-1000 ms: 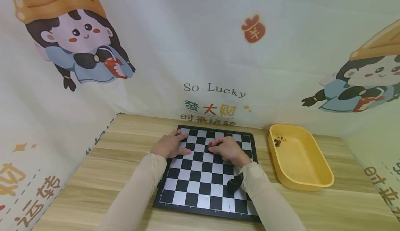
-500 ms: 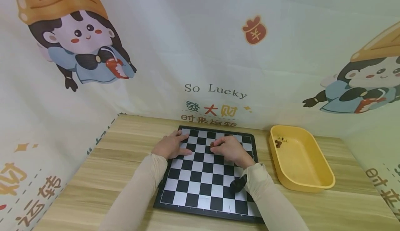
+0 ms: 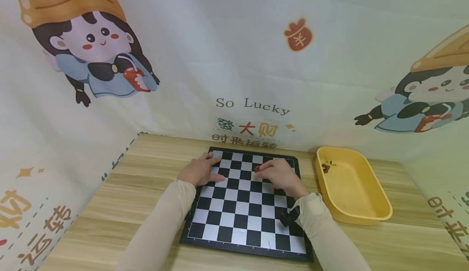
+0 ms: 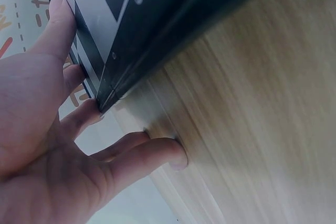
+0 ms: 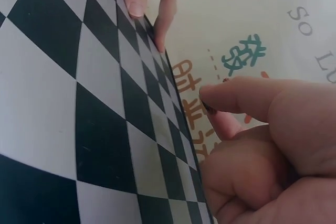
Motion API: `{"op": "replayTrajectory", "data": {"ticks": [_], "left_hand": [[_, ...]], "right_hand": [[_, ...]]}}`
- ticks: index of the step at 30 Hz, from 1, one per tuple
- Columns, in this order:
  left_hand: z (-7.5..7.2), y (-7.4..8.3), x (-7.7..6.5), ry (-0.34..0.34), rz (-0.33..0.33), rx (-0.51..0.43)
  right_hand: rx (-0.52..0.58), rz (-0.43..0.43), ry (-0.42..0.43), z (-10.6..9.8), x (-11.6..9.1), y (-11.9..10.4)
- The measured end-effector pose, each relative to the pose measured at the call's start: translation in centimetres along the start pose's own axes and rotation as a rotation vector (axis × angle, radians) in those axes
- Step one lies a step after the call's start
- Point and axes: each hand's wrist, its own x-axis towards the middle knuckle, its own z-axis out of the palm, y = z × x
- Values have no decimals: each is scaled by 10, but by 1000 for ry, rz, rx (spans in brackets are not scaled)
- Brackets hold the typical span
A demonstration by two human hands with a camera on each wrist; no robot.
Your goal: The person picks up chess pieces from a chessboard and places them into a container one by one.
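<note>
A black-and-white chequered board with a dark frame lies on the wooden table. My left hand rests at its left far corner, thumb and fingers spread. In the left wrist view, the left thumb lies on the squares while other fingers reach past the edge to the table. Over the far right part of the board, my right hand pinches a small reddish-brown piece between thumb and fingers. The fingers mostly cover it, and its kind is too small to tell. The right wrist view shows only its dark edge.
To the right of the board stands a yellow plastic basin, with small brown pieces and tiny yellowish bits at its far left end. A printed cloth hangs behind the table. A black strap-like thing hangs at the right wrist.
My right hand has shifted to the right over the board, still pinching the small reddish-brown piece. The left hand has stayed in place.
</note>
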Motion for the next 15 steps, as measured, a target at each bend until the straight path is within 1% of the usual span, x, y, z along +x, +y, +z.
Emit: {"op": "replayTrajectory", "data": {"ticks": [4, 11, 15], "left_hand": [[0, -1, 0, 3, 1, 1], [0, -1, 0, 7, 8, -8], [-1, 0, 0, 2, 4, -13]], "right_hand": [[-2, -21, -2, -4, -3, 1], [37, -50, -23, -12, -6, 5], [15, -70, -29, -21, -8, 7]]}}
